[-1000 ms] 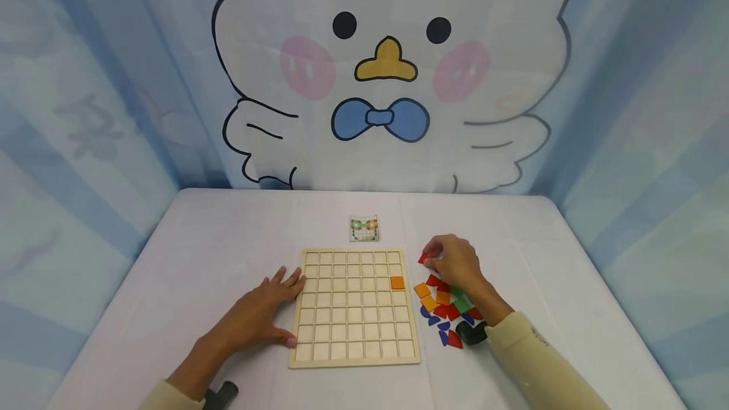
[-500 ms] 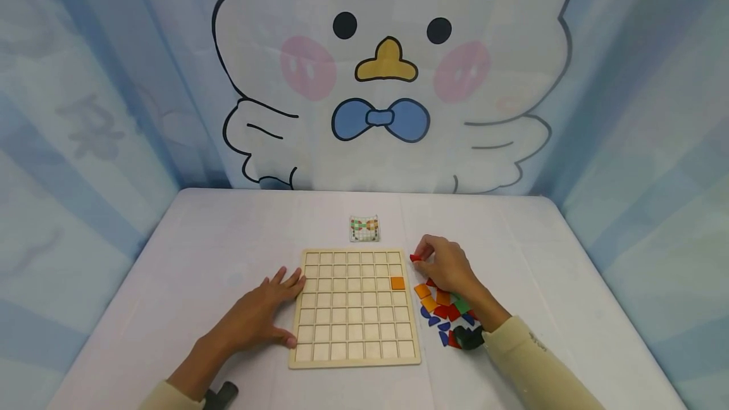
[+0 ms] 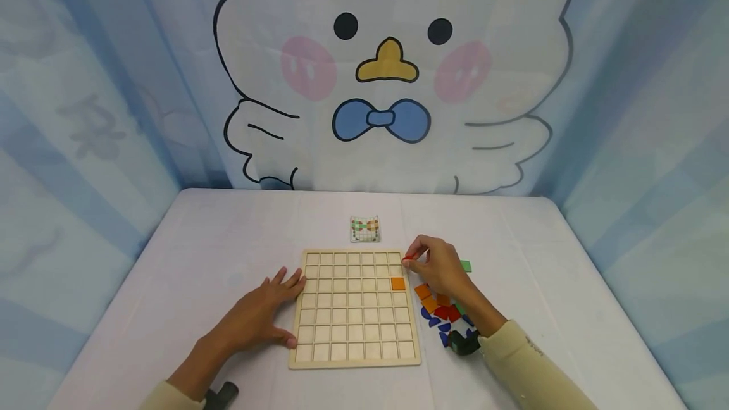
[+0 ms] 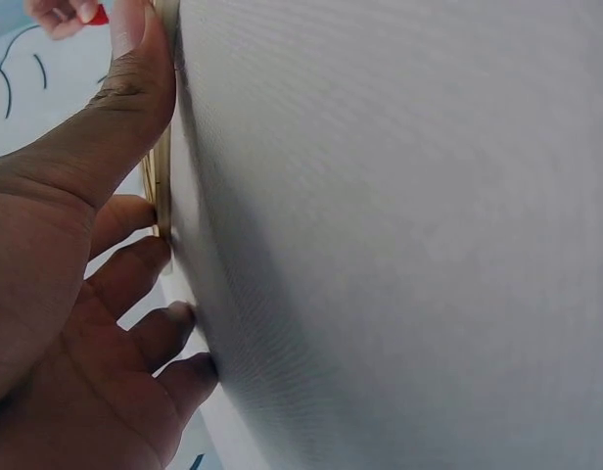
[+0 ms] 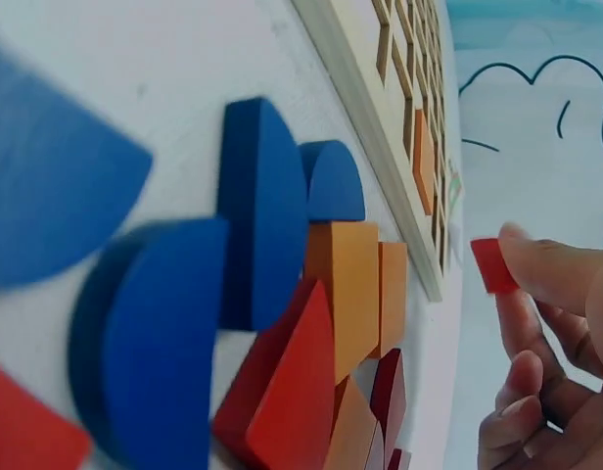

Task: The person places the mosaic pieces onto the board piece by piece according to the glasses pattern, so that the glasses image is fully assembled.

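Observation:
A wooden grid board (image 3: 355,364) lies on the table with one orange square block (image 3: 397,283) in a cell near its right side. Spread fingers of my left hand (image 3: 263,312) rest along the board's left edge; the left wrist view shows thumb and fingertips at that edge. My right hand (image 3: 437,266) pinches a small red block (image 5: 492,264) between thumb and fingers, at the board's upper right corner. Under and beside the right forearm lies a pile of loose pieces: orange squares (image 3: 423,291), red pieces (image 3: 441,313), blue half-rounds (image 3: 425,313) and a green piece (image 3: 466,266).
Behind the board lies a small pattern card (image 3: 364,229) with a printed grid design. A black wrist device (image 3: 464,343) sits under the right wrist, and another (image 3: 221,395) by the left. A curtain with a cartoon figure (image 3: 380,163) hangs behind the table.
My right hand has moved left with the red block, from above the pile to the board's upper right corner. The left hand and board stay put.

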Motion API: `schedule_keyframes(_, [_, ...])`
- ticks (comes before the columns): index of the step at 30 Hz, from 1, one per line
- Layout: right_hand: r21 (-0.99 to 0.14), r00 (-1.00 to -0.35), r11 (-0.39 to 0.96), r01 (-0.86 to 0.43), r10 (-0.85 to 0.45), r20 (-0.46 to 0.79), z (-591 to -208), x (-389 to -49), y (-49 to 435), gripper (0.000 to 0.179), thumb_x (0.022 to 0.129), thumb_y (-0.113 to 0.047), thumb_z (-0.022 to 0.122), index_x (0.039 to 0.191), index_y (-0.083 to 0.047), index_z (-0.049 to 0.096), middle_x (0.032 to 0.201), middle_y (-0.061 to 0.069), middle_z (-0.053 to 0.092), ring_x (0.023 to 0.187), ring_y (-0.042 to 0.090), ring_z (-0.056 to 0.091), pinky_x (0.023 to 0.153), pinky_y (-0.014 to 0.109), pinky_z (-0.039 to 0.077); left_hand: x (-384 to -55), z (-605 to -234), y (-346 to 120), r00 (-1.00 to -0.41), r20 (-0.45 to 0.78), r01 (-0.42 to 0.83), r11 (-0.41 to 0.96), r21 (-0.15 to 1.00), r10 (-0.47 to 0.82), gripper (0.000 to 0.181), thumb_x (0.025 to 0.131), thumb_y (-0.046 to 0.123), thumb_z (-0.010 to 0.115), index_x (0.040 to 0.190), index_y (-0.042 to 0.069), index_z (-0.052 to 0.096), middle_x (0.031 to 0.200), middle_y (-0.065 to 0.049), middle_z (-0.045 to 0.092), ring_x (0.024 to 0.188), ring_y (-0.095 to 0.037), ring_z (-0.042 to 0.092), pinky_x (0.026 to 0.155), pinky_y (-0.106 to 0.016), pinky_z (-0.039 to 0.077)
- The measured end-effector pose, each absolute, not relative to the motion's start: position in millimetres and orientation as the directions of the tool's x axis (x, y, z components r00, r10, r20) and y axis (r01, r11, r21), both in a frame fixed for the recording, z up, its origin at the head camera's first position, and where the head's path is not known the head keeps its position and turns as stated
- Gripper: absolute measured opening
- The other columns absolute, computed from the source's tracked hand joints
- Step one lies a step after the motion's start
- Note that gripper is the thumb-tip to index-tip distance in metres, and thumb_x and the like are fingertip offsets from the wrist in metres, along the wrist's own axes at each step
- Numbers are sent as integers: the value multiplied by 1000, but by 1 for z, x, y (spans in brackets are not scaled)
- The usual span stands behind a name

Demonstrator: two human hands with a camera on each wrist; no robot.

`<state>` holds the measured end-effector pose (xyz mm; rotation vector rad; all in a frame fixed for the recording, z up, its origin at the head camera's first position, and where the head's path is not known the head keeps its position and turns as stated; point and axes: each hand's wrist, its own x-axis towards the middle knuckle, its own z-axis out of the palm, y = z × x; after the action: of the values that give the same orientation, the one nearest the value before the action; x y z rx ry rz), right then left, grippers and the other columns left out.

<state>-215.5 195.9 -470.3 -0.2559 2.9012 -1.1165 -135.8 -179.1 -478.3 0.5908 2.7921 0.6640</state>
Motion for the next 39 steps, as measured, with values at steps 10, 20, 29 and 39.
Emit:
schedule_keyframes(10, [-693,-992,714,-101,-123,18,-472,-213,188,14,94,-17,83,104,-18,72,97,1,71,80,21,54,60,24,51,-135,-479,-179,-899,-105,334,820,465,425,121,62,48,97,163,10,42,172,-11,34,162,-44,26,124,-69,33])
schedule_keyframes(20, [-690,-995,721,-63,-99,-13,-471,-209,183,8,94,-20,83,97,-21,76,95,-1,70,80,20,55,64,27,48,-135,-479,-179,-900,-112,326,822,467,421,121,62,47,97,163,11,42,172,-10,33,162,-43,26,125,-69,32])
schedule_keyframes(29, [-637,-995,770,-50,-90,-31,-476,-210,179,8,93,-23,84,95,-22,76,87,-3,70,80,18,60,67,30,48,-136,-479,-179,-899,-126,320,828,461,418,120,64,45,98,164,11,40,173,-10,32,163,-42,24,127,-66,30])
schedule_keyframes(39, [-587,-993,807,-61,-108,-46,-474,-211,174,7,92,-25,84,89,-24,78,82,-4,68,74,17,58,61,30,45,-135,-479,-178,-899,-130,321,833,451,417,120,64,45,98,164,11,40,173,-11,33,163,-43,24,128,-65,29])
